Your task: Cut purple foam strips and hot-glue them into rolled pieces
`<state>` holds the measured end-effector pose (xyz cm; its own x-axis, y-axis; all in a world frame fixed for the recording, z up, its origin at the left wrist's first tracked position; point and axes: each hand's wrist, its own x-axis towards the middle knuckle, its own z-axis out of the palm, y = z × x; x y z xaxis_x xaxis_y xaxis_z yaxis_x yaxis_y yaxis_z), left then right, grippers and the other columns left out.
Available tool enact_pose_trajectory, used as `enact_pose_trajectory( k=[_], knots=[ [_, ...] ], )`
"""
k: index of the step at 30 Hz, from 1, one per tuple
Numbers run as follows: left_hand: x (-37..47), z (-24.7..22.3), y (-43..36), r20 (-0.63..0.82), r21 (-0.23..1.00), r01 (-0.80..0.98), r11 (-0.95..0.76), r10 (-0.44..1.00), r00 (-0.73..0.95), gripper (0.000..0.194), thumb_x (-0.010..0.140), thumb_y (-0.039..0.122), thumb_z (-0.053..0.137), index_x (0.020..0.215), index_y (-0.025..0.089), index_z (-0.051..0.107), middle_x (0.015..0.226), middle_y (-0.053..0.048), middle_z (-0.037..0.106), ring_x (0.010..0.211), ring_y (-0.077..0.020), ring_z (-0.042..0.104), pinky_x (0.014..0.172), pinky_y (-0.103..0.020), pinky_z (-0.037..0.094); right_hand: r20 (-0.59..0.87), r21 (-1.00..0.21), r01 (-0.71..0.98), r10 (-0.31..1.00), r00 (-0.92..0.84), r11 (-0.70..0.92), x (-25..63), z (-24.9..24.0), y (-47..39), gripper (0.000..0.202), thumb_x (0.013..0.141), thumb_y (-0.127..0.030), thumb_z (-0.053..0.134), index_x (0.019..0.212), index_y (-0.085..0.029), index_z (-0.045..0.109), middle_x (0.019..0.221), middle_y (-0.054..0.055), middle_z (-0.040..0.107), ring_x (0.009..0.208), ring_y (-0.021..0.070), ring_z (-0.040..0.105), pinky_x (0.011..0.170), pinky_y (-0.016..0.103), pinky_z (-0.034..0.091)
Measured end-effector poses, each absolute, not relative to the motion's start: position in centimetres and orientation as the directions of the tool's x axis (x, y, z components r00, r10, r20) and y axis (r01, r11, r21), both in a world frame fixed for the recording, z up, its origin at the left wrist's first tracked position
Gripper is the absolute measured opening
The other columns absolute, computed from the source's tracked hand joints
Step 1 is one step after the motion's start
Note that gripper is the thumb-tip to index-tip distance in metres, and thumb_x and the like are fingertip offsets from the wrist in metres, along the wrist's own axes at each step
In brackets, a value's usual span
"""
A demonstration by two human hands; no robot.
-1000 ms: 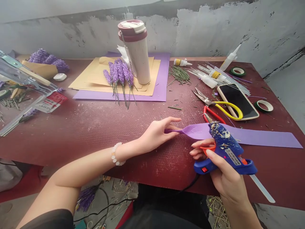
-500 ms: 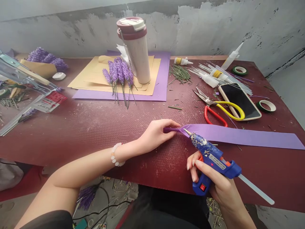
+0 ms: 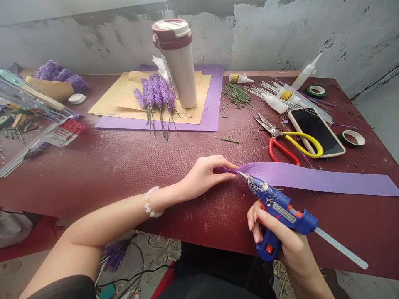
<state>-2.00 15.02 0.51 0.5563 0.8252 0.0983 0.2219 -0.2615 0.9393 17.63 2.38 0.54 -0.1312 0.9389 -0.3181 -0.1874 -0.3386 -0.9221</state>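
From the head view, I see the left hand pinching the gathered end of a purple strip between thumb and fingers, just as it did a second ago; the rest runs flat to the right of those fingertips. The right hand curls its fingers round the handle of a glue gun. Its nozzle, slightly right of the pinch half a second ago, is now right beside those fingertips; whether it touches the strip I can't tell. Scissors lie beyond the right fingers, unmoved.
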Motion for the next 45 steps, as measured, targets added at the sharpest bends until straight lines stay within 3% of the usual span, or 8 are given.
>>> enact_pose_trajectory(
  k=[7,11,16,27,31,36,42,45],
  knots=[
    [-2.2,0.6,15.0,0.154,0.921,0.211,-0.327,0.804,0.574,0.014,0.088,0.020,0.077,0.101,0.018,0.081,0.093,-0.004,0.079,0.084,-0.0139,0.071,0.078,-0.025,0.055,-0.313,-0.936,-0.130,0.942,-0.117,-0.327,17.5,0.9,2.3,0.039,0.093,-0.050,0.066,0.069,-0.020,0.066,0.056,0.001,0.063,0.051,0.0128,0.058,0.052,0.024,0.046],
    [-2.4,0.6,15.1,0.243,0.863,0.237,-0.446,0.777,0.580,0.008,0.087,0.019,0.077,0.094,0.018,0.081,0.088,-0.004,0.079,0.082,-0.0142,0.069,0.076,-0.025,0.053,-0.307,-0.945,-0.082,0.944,-0.118,-0.317,17.5,0.9,2.2,0.040,0.092,-0.052,0.066,0.069,-0.019,0.067,0.056,0.002,0.064,0.050,0.0130,0.058,0.052,0.025,0.046],
    [-2.4,0.6,15.2,0.337,0.791,0.240,-0.563,0.729,0.596,0.006,0.088,0.018,0.076,0.092,0.018,0.080,0.087,-0.004,0.079,0.083,-0.0146,0.069,0.081,-0.027,0.054,-0.307,-0.952,-0.004,0.951,0.028,-0.307,16.7,1.7,1.7,0.043,0.089,-0.054,0.068,0.062,-0.020,0.065,0.052,0.002,0.060,0.052,0.0150,0.058,0.054,0.028,0.046],
    [-2.4,1.2,14.7,0.096,0.914,0.273,-0.300,0.814,0.573,0.006,0.086,0.017,0.073,0.088,0.016,0.079,0.085,-0.003,0.081,0.076,-0.0130,0.074,0.074,-0.022,0.059,-0.353,-0.919,0.126,0.921,0.165,-0.375,15.9,2.7,1.8,0.040,0.081,-0.048,0.071,0.055,-0.022,0.058,0.050,0.001,0.055,0.047,0.0146,0.050,0.050,0.030,0.042],
    [-2.3,1.2,14.7,0.022,0.961,0.215,-0.177,0.818,0.575,0.004,0.084,0.018,0.073,0.083,0.014,0.075,0.080,-0.002,0.079,0.073,-0.0114,0.072,0.073,-0.021,0.058,-0.360,-0.898,0.173,0.903,0.236,-0.404,15.8,3.4,2.1,0.031,0.074,-0.044,0.074,0.058,-0.021,0.061,0.054,-0.001,0.055,0.050,0.0130,0.047,0.051,0.029,0.041],
    [-2.2,1.1,14.8,-0.116,0.989,0.144,0.035,0.791,0.600,0.006,0.085,0.018,0.072,0.087,0.013,0.072,0.067,0.001,0.072,0.064,-0.0102,0.069,0.067,-0.021,0.057,-0.412,-0.883,0.157,0.889,0.199,-0.443,16.0,3.8,2.3,0.032,0.076,-0.045,0.072,0.057,-0.021,0.063,0.052,-0.001,0.054,0.049,0.0131,0.049,0.050,0.027,0.044],
    [-2.3,1.1,15.1,-0.078,0.985,0.167,-0.036,0.776,0.626,0.015,0.085,0.019,0.074,0.099,0.014,0.078,0.077,-0.001,0.077,0.060,-0.0083,0.065,0.060,-0.019,0.053,-0.395,-0.891,0.174,0.905,0.157,-0.419,16.4,3.3,2.1,0.039,0.080,-0.051,0.070,0.056,-0.021,0.062,0.054,0.000,0.054,0.048,0.0137,0.052,0.046,0.026,0.045],
    [-2.3,1.1,15.1,-0.058,0.975,0.202,-0.094,0.771,0.634,0.014,0.087,0.022,0.074,0.097,0.015,0.081,0.070,-0.001,0.076,0.058,-0.0091,0.065,0.059,-0.019,0.052,-0.365,-0.907,0.160,0.917,0.162,-0.390,16.5,2.9,2.0,0.043,0.080,-0.054,0.072,0.054,-0.022,0.060,0.052,0.000,0.054,0.048,0.0144,0.055,0.048,0.026,0.048]
  ],
)
